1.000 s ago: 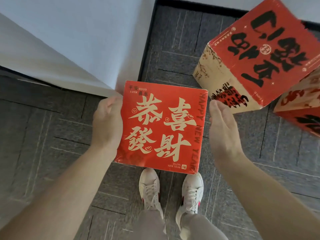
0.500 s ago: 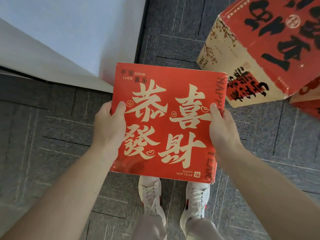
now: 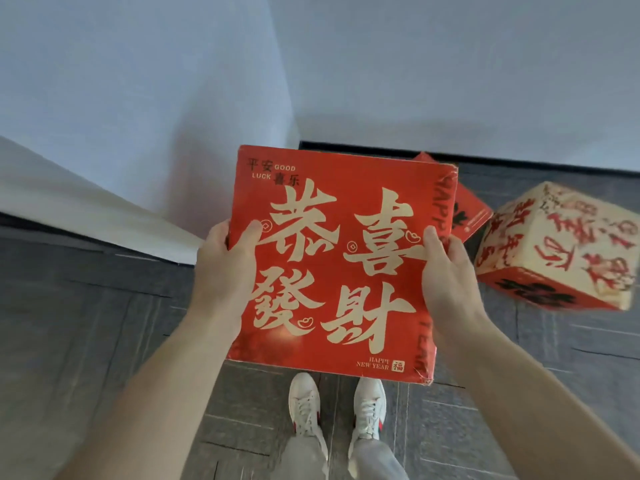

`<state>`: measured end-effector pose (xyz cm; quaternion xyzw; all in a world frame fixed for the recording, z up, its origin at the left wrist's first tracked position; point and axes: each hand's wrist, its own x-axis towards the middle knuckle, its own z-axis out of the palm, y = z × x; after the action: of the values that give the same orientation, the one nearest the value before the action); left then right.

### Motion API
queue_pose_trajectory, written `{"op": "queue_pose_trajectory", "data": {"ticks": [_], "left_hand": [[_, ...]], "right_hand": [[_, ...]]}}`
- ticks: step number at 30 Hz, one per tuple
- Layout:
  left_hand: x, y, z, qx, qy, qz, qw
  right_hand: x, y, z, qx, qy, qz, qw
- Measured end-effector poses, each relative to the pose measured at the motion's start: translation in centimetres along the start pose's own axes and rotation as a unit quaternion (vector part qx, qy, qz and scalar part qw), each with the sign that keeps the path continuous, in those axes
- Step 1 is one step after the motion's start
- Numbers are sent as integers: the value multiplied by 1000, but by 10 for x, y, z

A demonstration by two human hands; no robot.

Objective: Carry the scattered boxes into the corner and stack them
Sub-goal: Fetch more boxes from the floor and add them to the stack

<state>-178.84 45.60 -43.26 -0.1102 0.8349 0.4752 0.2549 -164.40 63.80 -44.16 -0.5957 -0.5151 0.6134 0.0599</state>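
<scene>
I hold a flat red box (image 3: 332, 265) with large gold characters in front of me, above the floor. My left hand (image 3: 225, 271) grips its left edge, thumb on the top face. My right hand (image 3: 450, 275) grips its right edge the same way. A second red box (image 3: 467, 213) lies on the floor behind it, mostly hidden. To the right, a cream and red box (image 3: 561, 244) lies tilted on the carpet near the wall.
White walls (image 3: 173, 81) meet in a corner at the top, with a dark baseboard (image 3: 519, 161) along the far wall. Grey carpet tiles (image 3: 86, 341) cover the floor. My white shoes (image 3: 336, 407) stand below the held box.
Both hands closed on the red box and raised it off the floor. My view tilted up, so the corner walls and the cream box on the right came into sight.
</scene>
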Motion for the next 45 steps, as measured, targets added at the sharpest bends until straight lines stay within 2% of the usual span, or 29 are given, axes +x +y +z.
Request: {"op": "queue_pose_trajectory", "data": {"ticks": [9,17,24,32,38,45], "left_hand": [[-182,200,-105,-64,38,146,986],[-322,291,-192,-148,91,295,939],[-402,287,-263,-189,139,338,912],[-454,234,-308,-229,192,302,905],[-489,228,-316,-285,218,273,892],[-534,212,-307,-249,312,276,874]], "right_hand": [[-194,-198,-99,60,-17,-174,983],[-352,-287,-158,121,-22,-350,929],[-453,-286,-168,129,-43,-422,896],[-506,-251,-163,72,-96,-468,876],[-533,-264,-179,-11,-128,-532,837],[-548,-267,-209,-45,-180,-558,809]]}}
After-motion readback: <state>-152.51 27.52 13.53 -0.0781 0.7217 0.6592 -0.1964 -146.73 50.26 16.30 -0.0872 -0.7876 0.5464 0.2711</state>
